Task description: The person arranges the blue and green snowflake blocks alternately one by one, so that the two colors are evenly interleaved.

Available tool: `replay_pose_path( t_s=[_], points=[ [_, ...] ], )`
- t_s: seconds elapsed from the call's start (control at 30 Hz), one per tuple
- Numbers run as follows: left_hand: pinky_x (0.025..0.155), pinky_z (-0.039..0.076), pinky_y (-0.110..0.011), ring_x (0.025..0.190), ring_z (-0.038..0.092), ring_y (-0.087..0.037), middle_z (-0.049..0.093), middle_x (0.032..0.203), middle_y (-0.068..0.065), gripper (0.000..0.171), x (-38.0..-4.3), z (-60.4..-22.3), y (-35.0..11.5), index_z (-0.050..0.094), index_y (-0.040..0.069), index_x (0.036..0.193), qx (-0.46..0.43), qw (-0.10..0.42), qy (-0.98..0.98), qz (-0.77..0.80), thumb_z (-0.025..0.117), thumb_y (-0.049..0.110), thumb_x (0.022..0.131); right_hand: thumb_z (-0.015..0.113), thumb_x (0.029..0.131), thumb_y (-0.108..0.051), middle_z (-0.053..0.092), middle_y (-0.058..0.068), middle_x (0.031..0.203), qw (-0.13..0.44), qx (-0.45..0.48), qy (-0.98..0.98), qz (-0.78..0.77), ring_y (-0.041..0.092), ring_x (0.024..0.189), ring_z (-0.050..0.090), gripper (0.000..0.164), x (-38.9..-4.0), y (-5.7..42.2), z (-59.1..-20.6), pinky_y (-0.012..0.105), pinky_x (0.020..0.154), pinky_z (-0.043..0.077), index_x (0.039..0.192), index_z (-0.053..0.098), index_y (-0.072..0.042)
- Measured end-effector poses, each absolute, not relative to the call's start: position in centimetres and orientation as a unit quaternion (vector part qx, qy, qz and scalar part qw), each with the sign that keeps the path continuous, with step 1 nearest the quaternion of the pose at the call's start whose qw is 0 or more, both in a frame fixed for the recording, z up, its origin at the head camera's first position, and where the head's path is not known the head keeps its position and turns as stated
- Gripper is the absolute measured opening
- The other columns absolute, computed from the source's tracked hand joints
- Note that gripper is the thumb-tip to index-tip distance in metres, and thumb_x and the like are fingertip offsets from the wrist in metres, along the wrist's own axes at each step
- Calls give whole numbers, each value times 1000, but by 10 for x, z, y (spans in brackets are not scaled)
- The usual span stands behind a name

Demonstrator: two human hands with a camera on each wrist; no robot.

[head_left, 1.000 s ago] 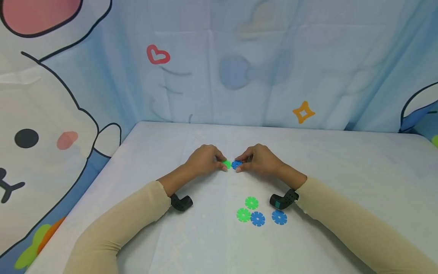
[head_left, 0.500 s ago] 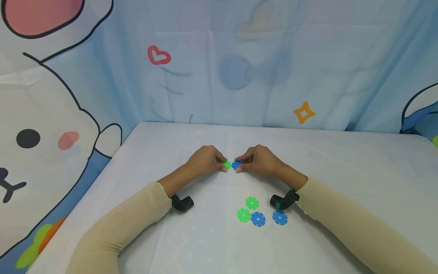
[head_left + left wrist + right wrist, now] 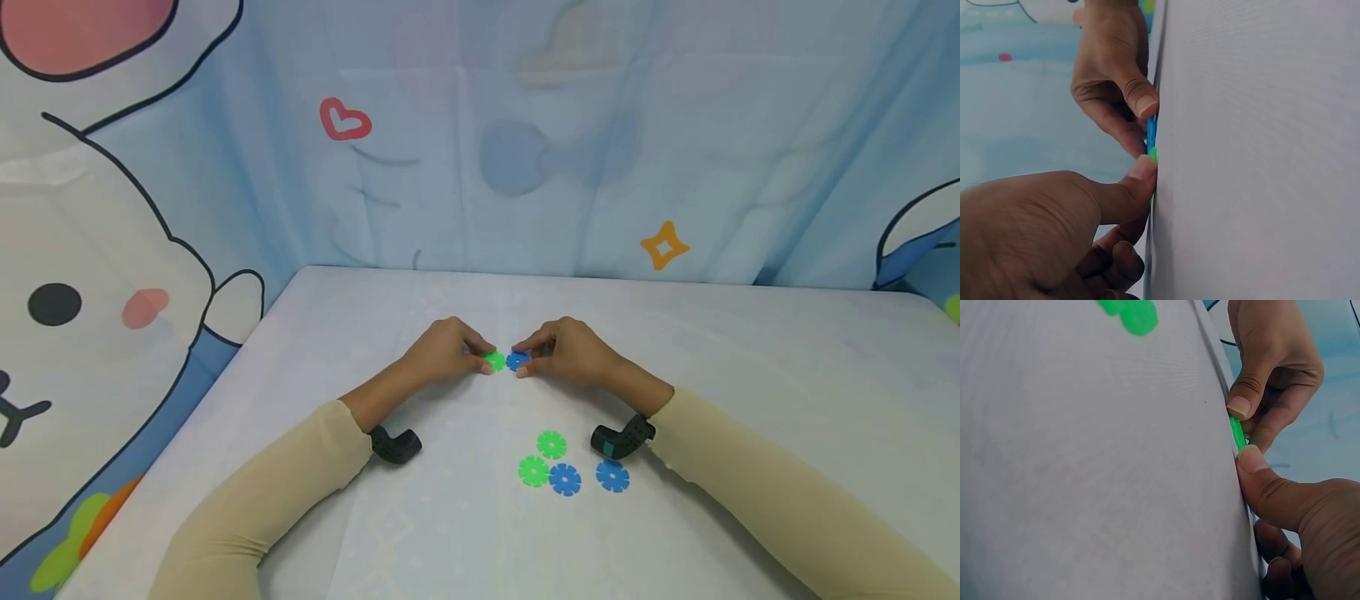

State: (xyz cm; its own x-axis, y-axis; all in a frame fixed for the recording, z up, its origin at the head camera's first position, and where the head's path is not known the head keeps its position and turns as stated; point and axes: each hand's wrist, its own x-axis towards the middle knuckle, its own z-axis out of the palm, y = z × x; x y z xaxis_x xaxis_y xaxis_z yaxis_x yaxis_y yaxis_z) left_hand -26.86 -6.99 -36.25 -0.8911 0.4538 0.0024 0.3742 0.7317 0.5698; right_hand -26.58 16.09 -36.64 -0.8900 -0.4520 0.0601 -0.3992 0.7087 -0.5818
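L hand (image 3: 450,348) pinches green disc (image 3: 495,361), R hand (image 3: 573,350) pinches blue disc (image 3: 516,360), both approx. flat, low over counter (image 3: 787,358). Green's just left of blue, rims facing btwn hands; can't tell from here if touching.

No lettering, number or brand can be read in any view. The only clear signs are pictorial, printed on the pale blue backdrop curtain (image 3: 427,208): a red outlined heart (image 3: 327,119) towards the upper left and an orange four-pointed star (image 3: 654,255) lower down, farther right. A teal patch (image 3: 608,448) on the black right-wrist device (image 3: 632,433) is too small to tell whether it carries any text.
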Motion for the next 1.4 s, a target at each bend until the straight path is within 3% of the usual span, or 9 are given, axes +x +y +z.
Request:
replay_pose_path(
  t_s=[0.33, 0.73, 0.9, 1.03, 1.17, 1.4],
  points=[
    [75, 48, -25, 85, 62, -10, 72, 91, 5, 23, -274, -368, -76, 77, 17, 101, 220, 70, 915, 330, 82, 25, 81, 85, 77, -32, 66, -3, 82, 53, -224, 919, -321, 13, 75, 53, 34, -269, 160, -368, 26, 66, 42, 106, 78, -16],
    [77, 46, -26, 88, 59, -12, 67, 90, 4, 23, -275, -367, -76, 75, 19, 103, 206, 73, 919, 328, 82, 25, 81, 84, 78, -32, 65, -1, 84, 60, -220, 918, -323, 14, 74, 52, 34, -270, 160, -367, 27, 66, 42, 108, 76, -16],
    [86, 47, -33, 94, 60, -14, 68, 96, 2, 24, -273, -367, -74, 75, 19, 104, 201, 73, 924, 317, 81, 26, 82, 84, 78, -33, 66, 1, 91, 57, -210, 923, -317, 16, 81, 55, 34, -268, 159, -368, 27, 70, 43, 108, 77, -17],
    [99, 41, -47, 104, 61, -16, 69, 103, 3, 24, -271, -366, -73, 75, 21, 105, 200, 66, 931, 300, 81, 29, 83, 84, 78, -37, 71, 4, 106, 38, -204, 933, -295, 23, 102, 59, 36, -266, 159, -369, 40, 85, 45, 108, 77, -19],
    [103, 39, -54, 115, 59, -19, 70, 109, 3, 24, -271, -366, -72, 76, 23, 105, 198, 62, 934, 291, 81, 29, 82, 84, 76, -40, 74, 4, 113, 25, -195, 940, -280, 32, 117, 56, 37, -267, 159, -369, 56, 95, 41, 108, 78, -22],
    [100, 39, -61, 121, 57, -23, 69, 116, 1, 25, -271, -364, -73, 77, 24, 105, 203, 57, 935, 284, 81, 30, 82, 83, 76, -42, 72, 5, 118, 28, -189, 942, -275, 36, 119, 52, 37, -266, 159, -368, 62, 95, 37, 108, 78, -24]
  ],
)
